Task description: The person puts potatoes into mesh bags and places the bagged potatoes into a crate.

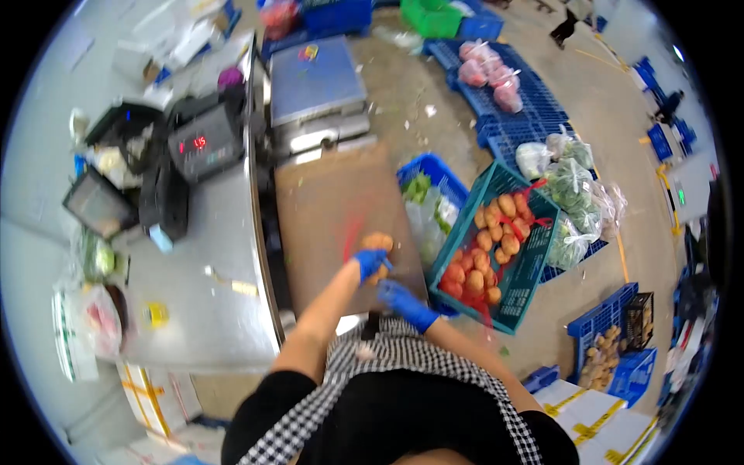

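Handling potatoes (378,241) over the board (314,225) seemingly called for steadying next, left hand (370,264) touching, right hand (402,300) near, fingers' closure unclear.

Red, blurry "1.15" on dark display (211,146)

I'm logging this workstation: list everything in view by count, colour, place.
Board: one, brown, centre
Counter: one, silver, left
Display: one, dark, on counter
Scale: one, grey, beyond board
Basket: one, blue, right of board
Crate: one, teal, right of basket
Potatoes: many, tan, in crate and on board
Pallets: several, blue, right
Bags: several, pink or clear, on pallets
Boxes: several, white, bottom
Clutter: uncountable, mixed, counter and background
Apron: one, black-white, bottom
Left hand: one, blue-gloved, at potatoes on board
Right hand: one, blue-gloved, board's near right corner
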Tool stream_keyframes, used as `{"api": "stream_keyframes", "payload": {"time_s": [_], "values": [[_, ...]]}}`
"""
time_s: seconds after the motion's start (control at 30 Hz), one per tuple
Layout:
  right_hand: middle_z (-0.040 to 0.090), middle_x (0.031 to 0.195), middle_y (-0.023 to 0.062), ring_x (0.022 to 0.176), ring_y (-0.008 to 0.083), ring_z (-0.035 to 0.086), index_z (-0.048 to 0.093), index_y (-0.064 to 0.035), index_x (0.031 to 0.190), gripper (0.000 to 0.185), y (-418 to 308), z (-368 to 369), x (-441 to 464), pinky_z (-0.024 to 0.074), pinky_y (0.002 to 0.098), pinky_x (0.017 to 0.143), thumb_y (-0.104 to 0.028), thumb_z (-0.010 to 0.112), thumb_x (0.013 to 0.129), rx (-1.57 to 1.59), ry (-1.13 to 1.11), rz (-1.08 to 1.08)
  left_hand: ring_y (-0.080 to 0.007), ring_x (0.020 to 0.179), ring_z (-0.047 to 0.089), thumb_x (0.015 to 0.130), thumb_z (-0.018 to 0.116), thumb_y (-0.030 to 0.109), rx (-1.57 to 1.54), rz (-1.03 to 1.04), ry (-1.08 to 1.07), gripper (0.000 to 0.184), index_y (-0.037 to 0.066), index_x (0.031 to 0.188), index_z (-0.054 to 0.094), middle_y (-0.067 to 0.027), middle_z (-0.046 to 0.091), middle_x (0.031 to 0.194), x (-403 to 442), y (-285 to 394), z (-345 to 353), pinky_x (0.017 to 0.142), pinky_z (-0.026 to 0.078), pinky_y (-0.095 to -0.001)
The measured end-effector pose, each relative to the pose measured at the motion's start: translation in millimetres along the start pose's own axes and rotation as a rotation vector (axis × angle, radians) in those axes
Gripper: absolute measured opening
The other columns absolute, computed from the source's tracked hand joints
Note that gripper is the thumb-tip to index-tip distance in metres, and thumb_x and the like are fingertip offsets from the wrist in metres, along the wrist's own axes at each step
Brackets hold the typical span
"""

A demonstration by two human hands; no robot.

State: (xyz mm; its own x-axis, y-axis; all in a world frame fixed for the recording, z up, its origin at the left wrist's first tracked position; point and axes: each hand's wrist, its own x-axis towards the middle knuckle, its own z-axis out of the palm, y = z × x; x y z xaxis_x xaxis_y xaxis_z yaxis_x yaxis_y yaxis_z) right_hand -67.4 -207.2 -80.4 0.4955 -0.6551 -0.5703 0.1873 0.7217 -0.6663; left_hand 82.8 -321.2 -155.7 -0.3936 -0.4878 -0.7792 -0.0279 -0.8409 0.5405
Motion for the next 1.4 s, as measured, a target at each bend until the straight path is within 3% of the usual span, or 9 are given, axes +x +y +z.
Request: {"api": "stream_keyframes", "payload": {"time_s": [0.13,0.3,0.5,0.63,0.67,0.8,1.1,1.2,1.4], "values": [[0.035,0.132,0.0066,0.121,0.0172,0.034,0.023,-0.0037,0.136,0.064,-12.2,36.2,26.6,0.0288,0.0309,0.100,-0.008,0.052,0.080,-0.061,0.085,-0.441,-0.0095,0.044,0.041,0.089,0.044,0.040,-0.324,0.104,-0.202,0.040,0.005,0.090,0.063,0.0003,0.048,0.053,-16.7,-2.9,0.9,0.042,0.037,-0.0250],[0.041,0.058,-0.0061,0.050,0.0065,0.040,0.055,0.0019,0.108,0.028,-6.5,-3.8,8.3,0.0358,0.0228,0.049,-0.014,0.043,0.088,0.262,-0.233,0.070,-0.0125,0.055,0.055,0.089,0.049,0.031,-0.749,0.165,-0.271,0.040,-0.006,0.103,0.055,-0.0051,0.060,0.068,-54.8,31.9,22.2,0.053,0.048,-0.0241],[0.044,0.059,-0.0009,0.053,0.0098,0.041,0.063,-0.0030,0.090,0.026,-87.0,4.2,-80.4,0.0354,0.0251,0.052,-0.021,0.044,0.088,-0.426,-0.146,-0.467,-0.0191,0.070,0.062,0.091,0.036,0.022,-1.155,0.169,0.080,0.039,-0.006,0.116,0.045,-0.0102,0.065,0.081,-93.5,56.4,60.0,0.065,0.050,-0.0312],[0.055,0.071,0.0077,0.068,0.0177,0.050,0.063,-0.0034,0.080,0.023,-49.6,-6.5,-81.8,0.0416,0.0322,0.066,-0.018,0.046,0.085,-0.670,-0.035,-0.570,-0.0199,0.068,0.061,0.089,0.037,0.016,-0.886,0.304,-1.175,0.031,0.001,0.112,0.052,-0.0049,0.062,0.068,-9.5,6.6,-34.4,0.062,0.049,-0.0327],[0.055,0.072,0.0083,0.069,0.0179,0.050,0.063,-0.0036,0.080,0.023,-43.9,-18.6,-85.8,0.0418,0.0325,0.067,-0.018,0.046,0.085,-0.703,-0.007,-0.543,-0.0192,0.069,0.061,0.090,0.036,0.017,-0.674,0.317,-0.571,0.028,0.002,0.106,0.054,-0.0043,0.063,0.069,-53.3,11.5,-9.9,0.064,0.049,-0.0307],[0.060,0.079,0.0106,0.074,0.0189,0.055,0.063,-0.0026,0.085,0.024,-34.0,-36.2,-111.9,0.0444,0.0325,0.071,-0.019,0.045,0.085,-0.729,0.035,-0.435,-0.0068,0.037,0.027,0.092,0.035,0.028,-0.946,-0.140,-0.065,0.035,-0.001,0.098,0.053,0.0036,0.033,0.050,-103.9,2.8,-8.7,0.034,0.023,-0.0201],[0.063,0.077,0.0088,0.076,0.0161,0.058,0.064,-0.0006,0.080,0.023,-0.4,-58.3,-78.3,0.0452,0.0309,0.075,-0.015,0.047,0.084,-0.655,-0.016,-0.421,-0.0080,0.034,0.029,0.084,0.051,0.027,0.329,-0.048,0.104,0.028,0.002,0.073,0.060,0.0036,0.039,0.045,-141.1,0.1,30.5,0.032,0.024,-0.0220],[0.063,0.077,0.0074,0.076,0.0158,0.058,0.065,-0.0017,0.077,0.024,2.7,-54.8,-81.8,0.0442,0.0306,0.077,-0.015,0.046,0.084,-0.650,-0.081,-0.373,-0.0089,0.034,0.030,0.083,0.046,0.022,-0.675,-0.164,-0.404,0.027,-0.002,0.079,0.056,0.0019,0.038,0.047,-115.0,4.0,-29.2,0.031,0.025,-0.0214],[0.064,0.079,0.0056,0.071,0.0155,0.059,0.064,-0.0028,0.080,0.027,37.5,-72.7,-66.1,0.0469,0.0294,0.070,-0.020,0.045,0.085,-0.773,-0.107,-0.434,-0.0190,0.062,0.055,0.082,0.043,0.018,-0.881,0.099,-0.134,0.032,-0.003,0.103,0.053,-0.0120,0.062,0.090,-136.6,-4.0,-14.2,0.058,0.046,-0.0278]]}}
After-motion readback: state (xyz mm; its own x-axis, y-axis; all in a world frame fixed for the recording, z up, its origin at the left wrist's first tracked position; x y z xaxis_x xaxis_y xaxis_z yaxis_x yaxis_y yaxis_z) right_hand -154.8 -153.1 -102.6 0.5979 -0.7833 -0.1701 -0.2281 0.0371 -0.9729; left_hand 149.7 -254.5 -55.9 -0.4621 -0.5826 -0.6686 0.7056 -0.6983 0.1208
